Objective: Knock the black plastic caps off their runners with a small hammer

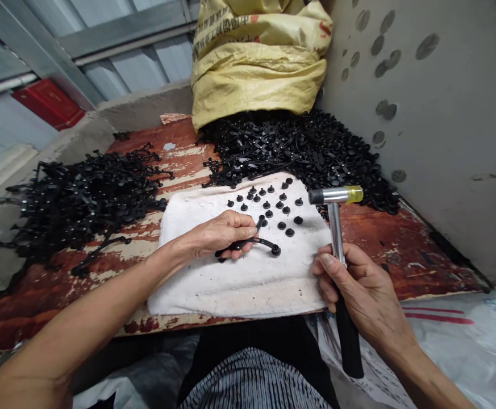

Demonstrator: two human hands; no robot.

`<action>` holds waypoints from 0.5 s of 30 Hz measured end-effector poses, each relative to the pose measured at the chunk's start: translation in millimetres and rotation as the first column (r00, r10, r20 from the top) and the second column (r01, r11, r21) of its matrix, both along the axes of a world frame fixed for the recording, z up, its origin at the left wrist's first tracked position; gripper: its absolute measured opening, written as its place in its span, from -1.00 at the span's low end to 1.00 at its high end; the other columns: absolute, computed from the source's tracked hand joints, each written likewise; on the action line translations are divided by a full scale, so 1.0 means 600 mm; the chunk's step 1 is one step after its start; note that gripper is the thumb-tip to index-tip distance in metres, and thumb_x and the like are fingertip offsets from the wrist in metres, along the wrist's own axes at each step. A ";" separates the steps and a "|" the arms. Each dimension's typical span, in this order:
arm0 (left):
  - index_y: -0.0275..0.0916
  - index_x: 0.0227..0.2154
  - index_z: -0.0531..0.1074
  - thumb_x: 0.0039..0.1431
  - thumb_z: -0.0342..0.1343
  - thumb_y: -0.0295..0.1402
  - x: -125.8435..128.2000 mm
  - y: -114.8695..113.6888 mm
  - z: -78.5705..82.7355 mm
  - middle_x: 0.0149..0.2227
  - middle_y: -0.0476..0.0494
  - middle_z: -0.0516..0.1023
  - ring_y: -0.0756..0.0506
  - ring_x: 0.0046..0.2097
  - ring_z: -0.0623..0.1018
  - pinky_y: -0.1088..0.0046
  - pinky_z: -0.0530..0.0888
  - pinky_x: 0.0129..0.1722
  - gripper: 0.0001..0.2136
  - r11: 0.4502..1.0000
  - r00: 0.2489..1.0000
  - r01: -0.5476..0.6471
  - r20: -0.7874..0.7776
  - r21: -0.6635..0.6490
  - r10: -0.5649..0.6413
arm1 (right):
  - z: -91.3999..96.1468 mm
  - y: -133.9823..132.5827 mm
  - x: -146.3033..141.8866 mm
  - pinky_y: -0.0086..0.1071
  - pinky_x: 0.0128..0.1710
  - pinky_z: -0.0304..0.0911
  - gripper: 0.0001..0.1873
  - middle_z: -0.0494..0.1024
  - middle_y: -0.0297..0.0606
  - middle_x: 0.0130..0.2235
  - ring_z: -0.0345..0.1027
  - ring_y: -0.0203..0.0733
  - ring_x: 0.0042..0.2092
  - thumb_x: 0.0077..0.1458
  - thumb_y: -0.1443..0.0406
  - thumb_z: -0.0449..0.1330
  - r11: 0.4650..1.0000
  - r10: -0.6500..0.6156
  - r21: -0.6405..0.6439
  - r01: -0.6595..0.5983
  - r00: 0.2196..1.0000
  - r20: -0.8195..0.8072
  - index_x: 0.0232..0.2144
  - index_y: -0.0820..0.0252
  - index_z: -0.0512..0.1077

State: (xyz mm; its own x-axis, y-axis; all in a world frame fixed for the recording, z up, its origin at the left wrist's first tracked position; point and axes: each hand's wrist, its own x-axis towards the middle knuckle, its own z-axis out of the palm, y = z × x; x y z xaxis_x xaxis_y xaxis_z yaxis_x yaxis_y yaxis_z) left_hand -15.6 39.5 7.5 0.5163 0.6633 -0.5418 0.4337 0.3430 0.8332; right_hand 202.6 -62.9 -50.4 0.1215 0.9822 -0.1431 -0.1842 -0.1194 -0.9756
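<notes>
My left hand is closed on a black branched plastic part, its arms ending in round knobs, just over the white cloth. One arm of the part reaches toward several small black round pieces with stems spread on the cloth. My right hand grips a mallet by its metal shaft, above the black handle. The mallet's head is upright, with a black face on the left and a yellow face on the right. It is held off the cloth's right edge.
A tangled pile of black branched parts lies on the left of the worn red board. Behind the cloth, a larger heap of black pieces spills from a yellow sack. A grey wall bounds the right.
</notes>
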 end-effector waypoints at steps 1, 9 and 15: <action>-0.29 -0.48 0.33 0.20 0.09 -0.36 0.000 0.000 0.000 -0.63 0.06 0.40 0.14 -0.72 0.29 0.68 0.16 -0.77 -0.83 1.000 1.000 0.001 0.004 -0.002 -0.001 | 0.000 0.000 0.000 -0.55 -0.79 0.14 -0.62 0.46 -0.41 -0.49 0.14 -0.45 -0.68 0.00 0.00 0.33 1.000 0.001 0.000 -0.001 1.000 0.000 -0.34 0.14 0.39; -0.29 -0.48 0.32 0.22 0.07 -0.38 0.002 0.003 -0.001 -0.63 0.04 0.41 0.14 -0.72 0.32 0.71 0.13 -0.78 -0.83 1.000 1.000 -0.004 -0.012 -0.027 0.004 | 0.005 0.002 -0.001 -0.53 -0.79 0.16 -0.64 0.45 -0.40 -0.49 0.13 -0.44 -0.68 0.03 0.00 0.31 1.000 0.002 0.015 -0.003 1.000 0.029 -0.35 0.14 0.39; -0.31 -0.53 0.34 0.16 0.15 -0.36 -0.003 0.014 -0.007 -0.64 0.01 0.39 0.13 -0.74 0.28 0.68 0.09 -0.80 -0.80 0.997 0.998 -0.012 0.060 -0.074 0.017 | 0.002 -0.001 0.001 -0.54 -0.78 0.14 -0.62 0.44 -0.40 -0.49 0.14 -0.45 -0.68 0.05 -0.01 0.29 1.000 0.022 0.021 -0.023 0.999 0.036 -0.29 0.16 0.42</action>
